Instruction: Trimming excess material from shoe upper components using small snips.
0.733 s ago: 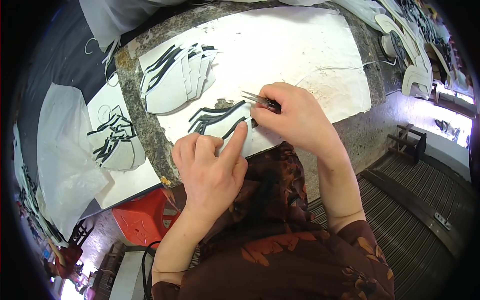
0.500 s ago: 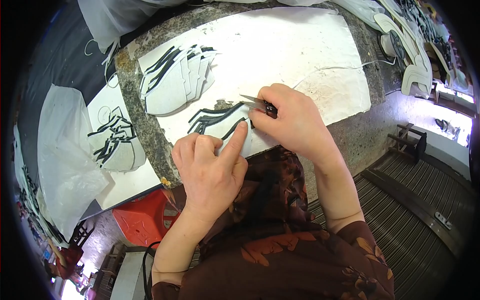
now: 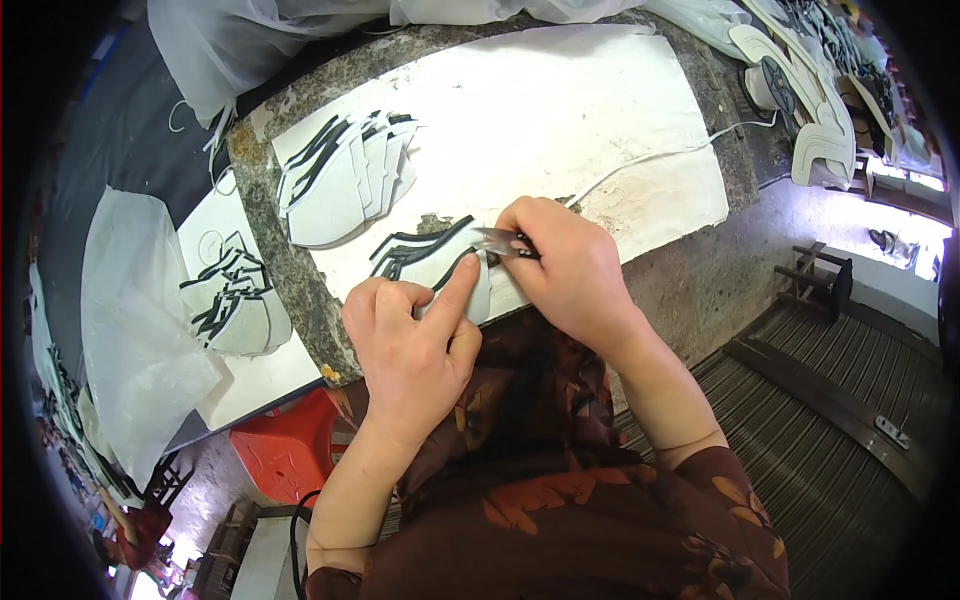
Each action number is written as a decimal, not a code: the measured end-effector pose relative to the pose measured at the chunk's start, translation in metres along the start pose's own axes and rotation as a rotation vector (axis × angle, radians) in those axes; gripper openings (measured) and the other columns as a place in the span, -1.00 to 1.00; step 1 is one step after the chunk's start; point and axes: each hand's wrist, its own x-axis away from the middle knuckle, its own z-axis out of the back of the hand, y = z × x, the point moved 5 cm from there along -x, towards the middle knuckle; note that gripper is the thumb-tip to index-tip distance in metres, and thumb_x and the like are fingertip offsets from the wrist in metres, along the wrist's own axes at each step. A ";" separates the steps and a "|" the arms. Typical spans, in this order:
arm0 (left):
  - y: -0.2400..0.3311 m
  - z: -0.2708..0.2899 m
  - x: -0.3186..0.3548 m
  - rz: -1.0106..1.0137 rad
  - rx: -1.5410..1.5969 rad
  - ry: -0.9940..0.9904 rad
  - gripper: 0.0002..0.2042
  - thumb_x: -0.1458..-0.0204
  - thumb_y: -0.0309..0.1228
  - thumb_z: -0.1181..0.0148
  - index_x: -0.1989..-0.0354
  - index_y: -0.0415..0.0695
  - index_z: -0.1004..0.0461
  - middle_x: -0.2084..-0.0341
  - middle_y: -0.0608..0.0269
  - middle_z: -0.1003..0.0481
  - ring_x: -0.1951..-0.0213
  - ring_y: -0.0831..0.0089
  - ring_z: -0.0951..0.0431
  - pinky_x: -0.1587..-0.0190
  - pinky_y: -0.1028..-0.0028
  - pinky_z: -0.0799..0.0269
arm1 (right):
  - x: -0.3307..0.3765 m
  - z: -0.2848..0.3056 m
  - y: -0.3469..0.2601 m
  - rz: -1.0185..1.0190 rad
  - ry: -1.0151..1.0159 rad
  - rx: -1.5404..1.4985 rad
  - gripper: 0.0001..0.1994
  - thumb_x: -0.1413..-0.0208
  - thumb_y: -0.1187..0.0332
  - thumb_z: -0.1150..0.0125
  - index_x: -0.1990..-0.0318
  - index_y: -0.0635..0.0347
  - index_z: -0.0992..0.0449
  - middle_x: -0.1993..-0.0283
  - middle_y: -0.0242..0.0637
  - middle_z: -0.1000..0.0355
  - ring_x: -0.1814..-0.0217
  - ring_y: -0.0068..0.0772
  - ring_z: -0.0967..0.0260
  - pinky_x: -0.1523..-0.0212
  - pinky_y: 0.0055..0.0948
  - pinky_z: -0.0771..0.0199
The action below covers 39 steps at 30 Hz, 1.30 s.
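My right hand (image 3: 572, 262) grips snips (image 3: 500, 243), seemingly mid-cut; my loosely spread left hand (image 3: 410, 345) presses the piece (image 3: 438, 262); whether the stack (image 3: 330, 205) is done is unclear.

Wears a dark brown top (image 3: 600, 550) with rust-orange leaves (image 3: 555, 490) strewn across the front and tan-edged blossoms (image 3: 735, 572) toward the right side; has a short right sleeve (image 3: 705, 492) patterned with orange-gold petals (image 3: 738, 490), a plainer dark left sleeve (image 3: 335, 583), a bare left hand (image 3: 408, 340) and an equally bare right hand (image 3: 570, 268)
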 end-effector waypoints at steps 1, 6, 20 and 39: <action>-0.002 -0.001 0.001 -0.003 -0.004 0.003 -0.46 0.15 -0.52 -0.31 -0.12 0.09 -0.67 0.34 0.32 -0.34 0.19 0.27 -0.33 0.02 0.29 -0.27 | -0.001 0.003 0.005 -0.149 -0.048 -0.178 -0.81 -0.13 0.35 -0.38 0.25 0.18 -0.48 0.35 -0.26 -0.45 0.38 -0.25 -0.38 0.33 -0.35 -0.41; -0.011 0.001 0.010 0.068 0.161 0.078 -0.48 0.09 -0.48 -0.37 -0.17 -0.07 -0.61 0.16 0.20 -0.40 0.07 0.20 -0.37 -0.07 0.27 -0.30 | -0.001 0.007 0.010 -0.401 -0.228 -0.621 -0.80 -0.18 0.33 -0.42 0.23 0.17 -0.48 0.33 -0.50 -0.42 0.33 -0.71 -0.22 0.28 -0.59 -0.30; -0.024 0.010 0.007 0.093 0.290 0.048 -0.54 0.08 -0.40 -0.46 -0.08 -0.13 -0.62 0.15 0.18 -0.43 0.08 0.18 -0.39 -0.04 0.27 -0.32 | -0.003 0.000 -0.001 -0.403 -0.270 -0.743 -0.79 -0.08 0.41 -0.42 0.24 0.16 -0.45 0.31 -0.55 -0.34 0.26 -0.71 -0.21 0.19 -0.62 -0.29; -0.030 0.028 -0.020 0.217 0.520 -0.175 -0.82 -0.05 -0.31 -0.39 0.26 -0.12 -0.63 0.20 0.21 -0.43 0.06 0.21 -0.40 -0.04 0.29 -0.31 | 0.004 0.011 -0.015 -0.343 -0.328 -0.867 -0.86 -0.21 0.47 -0.33 0.11 0.29 -0.62 0.26 -0.48 -0.52 0.25 -0.72 -0.36 0.17 -0.63 -0.43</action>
